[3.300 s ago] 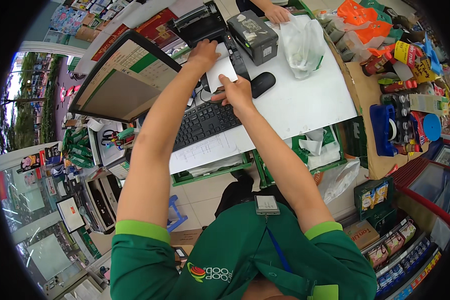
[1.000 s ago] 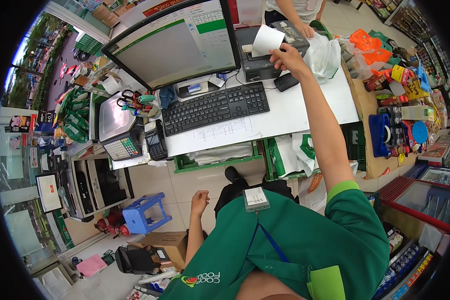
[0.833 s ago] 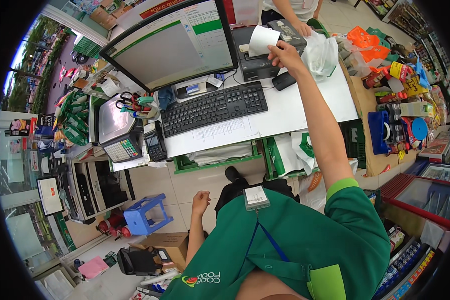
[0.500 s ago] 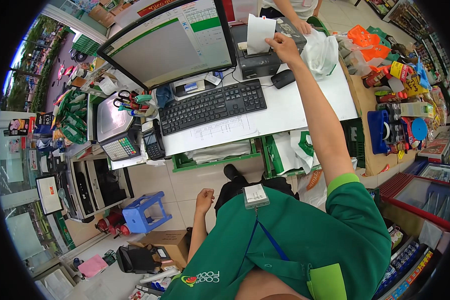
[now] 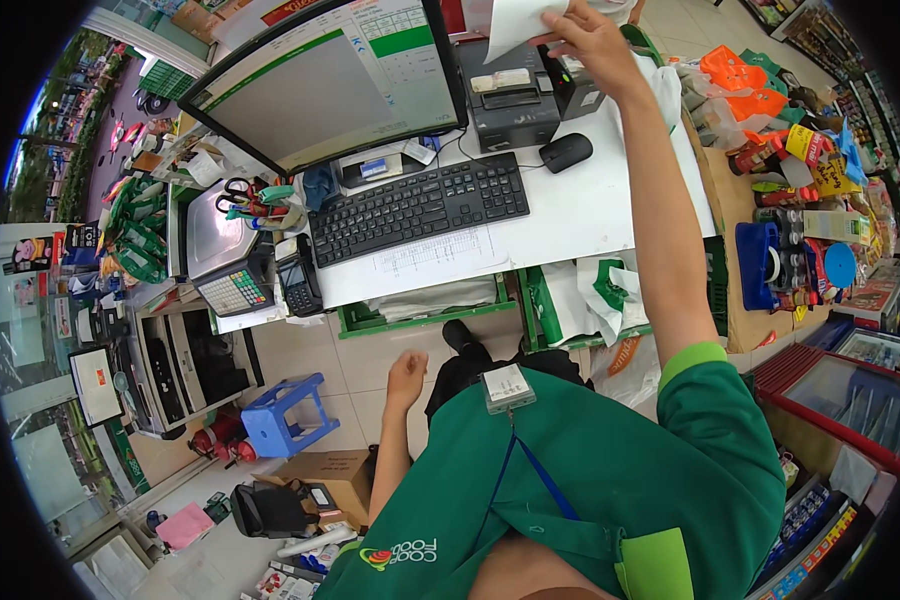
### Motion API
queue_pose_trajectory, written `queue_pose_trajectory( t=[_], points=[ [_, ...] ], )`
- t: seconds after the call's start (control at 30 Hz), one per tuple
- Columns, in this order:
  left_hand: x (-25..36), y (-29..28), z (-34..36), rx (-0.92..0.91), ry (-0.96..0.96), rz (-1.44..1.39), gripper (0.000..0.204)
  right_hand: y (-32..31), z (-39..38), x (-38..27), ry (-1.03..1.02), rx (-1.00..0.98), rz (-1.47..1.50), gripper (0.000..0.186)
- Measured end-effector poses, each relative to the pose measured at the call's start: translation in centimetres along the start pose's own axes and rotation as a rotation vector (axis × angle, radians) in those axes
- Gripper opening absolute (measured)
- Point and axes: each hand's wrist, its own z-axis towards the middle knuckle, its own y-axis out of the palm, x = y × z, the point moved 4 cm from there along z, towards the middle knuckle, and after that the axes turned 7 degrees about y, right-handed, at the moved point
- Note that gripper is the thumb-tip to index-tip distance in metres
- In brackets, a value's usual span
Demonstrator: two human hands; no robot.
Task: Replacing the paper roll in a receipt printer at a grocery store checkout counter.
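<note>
At the top of the view my right hand (image 5: 595, 45) pinches a white paper receipt (image 5: 518, 22) between thumb and fingers. The paper is above and clear of the black receipt printer (image 5: 510, 115). A white plastic bag (image 5: 667, 90) lies on the counter, partly hidden behind my right forearm. Down at my side, away from the counter, my left hand (image 5: 406, 378) hangs loosely curled with nothing visible in it. A black mouse (image 5: 566, 152) and a black keyboard (image 5: 425, 208) lie on the counter below the printer.
A large monitor (image 5: 330, 85) stands at the back left. Beside it are a scale (image 5: 225, 245), a card terminal (image 5: 296, 280) and a cup of pens and scissors (image 5: 270, 205). Goods crowd the right side (image 5: 805, 220). A blue stool (image 5: 288, 418) stands on the floor. Part of another person shows across the counter.
My right hand has lifted the receipt up and away from the printer. The other person's hand that was at the bag is now mostly out of sight behind mine. My left hand stays low.
</note>
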Motion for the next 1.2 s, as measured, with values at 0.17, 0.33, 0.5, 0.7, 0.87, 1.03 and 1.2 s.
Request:
queue_pose_trajectory(
  t=[0.17,0.33,0.5,0.7,0.87,1.03,1.2],
  points=[
    [16.8,2.7,5.7,0.06,0.174,-0.913,0.048,6.4,-11.2,0.7,-0.009,-0.289,-0.019,0.023],
    [23.7,5.9,9.2,-0.069,-0.01,-0.843,0.049,14.5,-21.7,8.5,0.083,-0.429,-0.319,0.019],
    [17.9,2.6,9.9,0.231,-0.054,-0.782,0.04,9.2,-18.1,10.1,0.074,-0.12,-0.247,0.016],
    [12.5,-3.3,9.8,0.302,-0.053,-0.549,0.04,8.0,-12.5,16.1,0.067,0.08,-0.499,0.011],
    [15.8,-4.0,14.2,0.236,0.28,0.339,0.049,17.7,-13.0,18.9,-0.256,-0.187,-0.763,0.021],
    [20.3,-2.7,20.2,0.075,0.352,0.803,0.055,21.2,-11.3,19.7,-0.269,-0.086,-1.05,0.041],
    [21.1,-2.8,22.7,-0.001,0.229,1.029,0.057,22.2,-10.6,19.3,-0.229,-0.043,-1.156,0.036]
  ],
)
